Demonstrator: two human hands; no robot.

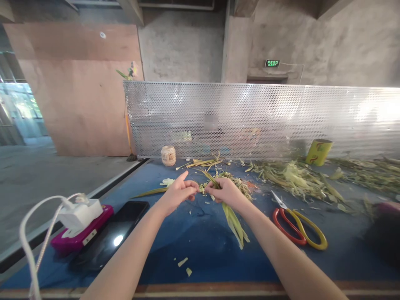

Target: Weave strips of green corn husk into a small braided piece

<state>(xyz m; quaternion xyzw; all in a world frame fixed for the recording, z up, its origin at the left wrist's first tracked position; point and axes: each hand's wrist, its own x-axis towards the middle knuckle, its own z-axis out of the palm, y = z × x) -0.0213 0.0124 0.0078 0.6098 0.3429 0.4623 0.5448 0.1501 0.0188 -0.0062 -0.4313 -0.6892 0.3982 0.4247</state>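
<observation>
My right hand (227,192) pinches a bundle of long green leaf strips (233,223); their split ends hang down toward me and their narrow ends stick out above the fingers. Close by on the left, my left hand (179,192) has its thumb and fingertips pressed together, with one finger pointing up. Whatever those fingertips hold is too small to make out. A pile of chopped plant bits (239,183) lies just behind my right hand. One long leaf strip (150,192) rests on the blue tabletop (200,258), left of my left hand.
Scissors (295,223) with red and yellow handles lie at right. A black phone (115,237) and a purple power strip (84,227) with chargers are at left. Behind stand a pale jar (168,155), a yellow can (319,152), leaf heaps (293,179) and a perforated metal panel (218,104).
</observation>
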